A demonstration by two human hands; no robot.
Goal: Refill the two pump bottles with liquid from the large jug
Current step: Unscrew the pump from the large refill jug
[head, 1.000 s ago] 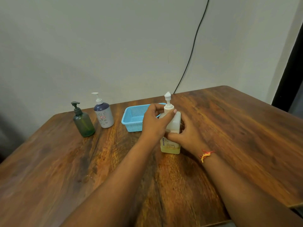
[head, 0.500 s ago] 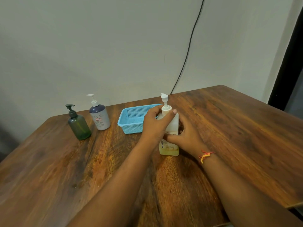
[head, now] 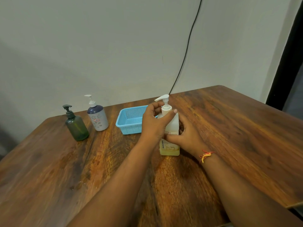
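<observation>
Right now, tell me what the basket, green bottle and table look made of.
Basket: probably moulded plastic, matte blue, perforated walls. Green bottle: translucent tinted plastic, possibly glass; you can see through it. Table: wood or wood-look laminate, semi-gloss, grain and sheen visible.

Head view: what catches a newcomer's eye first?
In the middle, the left hand grips the jug at its pump neck while the right hand holds its body. Far left stand a green pump bottle and a white pump bottle, a blue basket beside them.
</observation>
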